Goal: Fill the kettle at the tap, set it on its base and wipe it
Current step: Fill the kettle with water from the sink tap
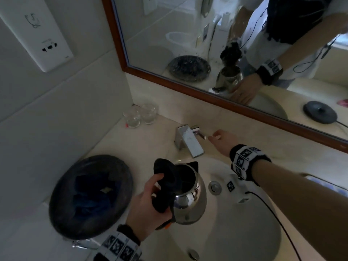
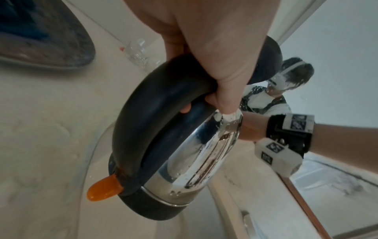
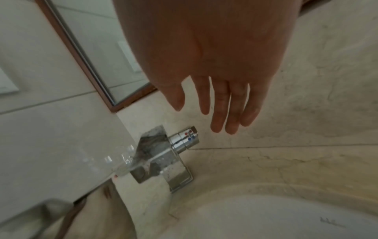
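A steel kettle (image 1: pixel 190 196) with its black lid flipped open hangs over the sink basin (image 1: pixel 235 232), just in front of the chrome tap (image 1: pixel 189 141). My left hand (image 1: pixel 148 200) grips its black handle (image 2: pixel 163 113), fingers curled round it, above the orange switch (image 2: pixel 104 190). No water shows at the spout. My right hand (image 1: pixel 222 140) reaches towards the tap's lever (image 1: pixel 198 132) with straight fingers. In the right wrist view the fingertips (image 3: pixel 216 127) hover just above the lever's end (image 3: pixel 188 137), a small gap between them.
A dark round tray (image 1: pixel 62 194) holding a blue cloth (image 1: pixel 90 196) lies left of the basin. Two glasses (image 1: pixel 140 114) stand in the back corner. The mirror (image 1: pixel 207 44) reflects a black kettle base (image 1: pixel 320 112) on the counter. The drain (image 1: pixel 214 187) sits mid-basin.
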`<act>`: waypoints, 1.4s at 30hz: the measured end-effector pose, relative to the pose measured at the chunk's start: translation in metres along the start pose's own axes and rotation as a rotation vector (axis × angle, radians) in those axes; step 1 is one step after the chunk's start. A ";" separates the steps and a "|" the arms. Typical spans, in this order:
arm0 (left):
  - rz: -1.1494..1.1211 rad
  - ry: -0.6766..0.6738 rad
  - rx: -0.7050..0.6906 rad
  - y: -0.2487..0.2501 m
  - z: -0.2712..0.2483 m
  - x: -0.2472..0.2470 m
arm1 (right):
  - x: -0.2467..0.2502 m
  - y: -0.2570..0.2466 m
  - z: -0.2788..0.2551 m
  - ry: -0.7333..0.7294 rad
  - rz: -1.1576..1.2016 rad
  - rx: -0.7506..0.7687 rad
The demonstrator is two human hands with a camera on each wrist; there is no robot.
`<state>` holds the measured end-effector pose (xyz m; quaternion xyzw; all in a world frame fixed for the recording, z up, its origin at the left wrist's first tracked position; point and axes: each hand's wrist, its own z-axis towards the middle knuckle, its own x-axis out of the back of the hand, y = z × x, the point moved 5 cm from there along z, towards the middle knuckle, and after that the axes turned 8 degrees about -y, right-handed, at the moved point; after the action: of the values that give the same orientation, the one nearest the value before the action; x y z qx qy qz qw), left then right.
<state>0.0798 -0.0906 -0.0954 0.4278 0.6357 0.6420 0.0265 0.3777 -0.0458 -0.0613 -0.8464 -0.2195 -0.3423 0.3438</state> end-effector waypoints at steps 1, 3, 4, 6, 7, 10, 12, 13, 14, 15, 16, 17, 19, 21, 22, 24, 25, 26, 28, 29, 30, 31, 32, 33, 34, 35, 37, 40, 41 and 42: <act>0.014 -0.030 0.003 -0.002 0.003 -0.008 | -0.002 0.000 0.006 0.004 -0.028 -0.003; 0.040 -0.070 -0.001 -0.002 0.009 -0.019 | -0.009 -0.003 0.019 -0.023 -0.066 0.007; 0.049 -0.085 -0.001 -0.002 0.014 -0.023 | -0.013 -0.005 0.027 -0.054 -0.062 0.017; 0.055 -0.117 0.011 -0.003 0.025 -0.030 | -0.022 -0.011 0.040 -0.106 -0.074 0.062; 0.054 -0.131 0.017 -0.004 0.031 -0.034 | -0.025 -0.014 0.046 -0.106 -0.102 0.087; 0.080 -0.155 0.037 -0.004 0.051 -0.042 | -0.028 -0.017 0.060 -0.076 -0.245 0.105; 0.089 -0.153 0.035 -0.004 0.064 -0.046 | -0.028 -0.020 0.063 -0.069 -0.343 0.113; 0.090 -0.153 0.033 -0.003 0.070 -0.047 | -0.028 -0.020 0.065 -0.070 -0.379 0.119; 0.087 -0.155 0.029 -0.003 0.076 -0.047 | -0.027 -0.021 0.066 -0.070 -0.397 0.124; 0.079 -0.156 0.024 -0.003 0.081 -0.047 | -0.027 -0.021 0.067 -0.068 -0.404 0.135; 0.069 -0.156 0.017 -0.001 0.085 -0.047 | -0.028 -0.020 0.069 -0.066 -0.404 0.143; 0.061 -0.152 0.011 0.000 0.089 -0.046 | -0.028 -0.020 0.070 -0.063 -0.399 0.149; 0.056 -0.140 -0.004 0.002 0.094 -0.045 | -0.026 -0.018 0.072 -0.060 -0.373 0.144; 0.052 -0.130 -0.017 0.003 0.097 -0.044 | -0.024 -0.016 0.076 -0.066 -0.381 0.142; 0.051 -0.123 -0.026 0.003 0.098 -0.044 | -0.024 -0.015 0.078 -0.066 -0.396 0.136; 0.061 -0.111 -0.041 0.003 0.099 -0.043 | -0.022 -0.014 0.082 -0.057 -0.408 0.123; 0.060 -0.107 -0.043 0.003 0.099 -0.043 | -0.021 -0.014 0.083 -0.054 -0.415 0.118; 0.055 -0.107 -0.042 0.002 0.100 -0.043 | -0.021 -0.014 0.084 -0.057 -0.423 0.113; 0.046 -0.110 -0.042 0.002 0.100 -0.042 | -0.021 -0.014 0.084 -0.070 -0.435 0.107; 0.043 -0.110 -0.043 0.002 0.100 -0.042 | -0.020 -0.015 0.084 -0.073 -0.435 0.107; 0.039 -0.108 -0.046 0.001 0.100 -0.042 | -0.020 -0.015 0.084 -0.072 -0.433 0.107; 0.039 -0.105 -0.049 0.001 0.100 -0.042 | -0.020 -0.015 0.084 -0.072 -0.429 0.108; 0.043 -0.102 -0.052 0.001 0.101 -0.042 | -0.020 -0.014 0.084 -0.071 -0.422 0.109; 0.047 -0.100 -0.053 0.001 0.102 -0.042 | -0.020 -0.014 0.084 -0.072 -0.414 0.109; 0.046 -0.100 -0.051 0.001 0.102 -0.042 | -0.020 -0.013 0.084 -0.072 -0.407 0.109; 0.043 -0.098 -0.051 0.001 0.103 -0.042 | -0.020 -0.013 0.084 -0.073 -0.405 0.109; 0.039 -0.090 -0.055 0.002 0.103 -0.042 | -0.020 -0.014 0.085 -0.078 -0.404 0.106; 0.027 -0.084 -0.072 0.004 0.102 -0.042 | -0.020 -0.014 0.085 -0.075 -0.394 0.102; 0.024 -0.087 -0.078 0.004 0.102 -0.042 | -0.020 -0.014 0.086 -0.072 -0.390 0.102; 0.025 -0.089 -0.084 0.005 0.102 -0.042 | -0.020 -0.013 0.085 -0.070 -0.386 0.102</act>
<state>0.1683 -0.0353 -0.1310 0.4623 0.6009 0.6488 0.0650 0.3928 0.0230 -0.1154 -0.7815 -0.4064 -0.3607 0.3066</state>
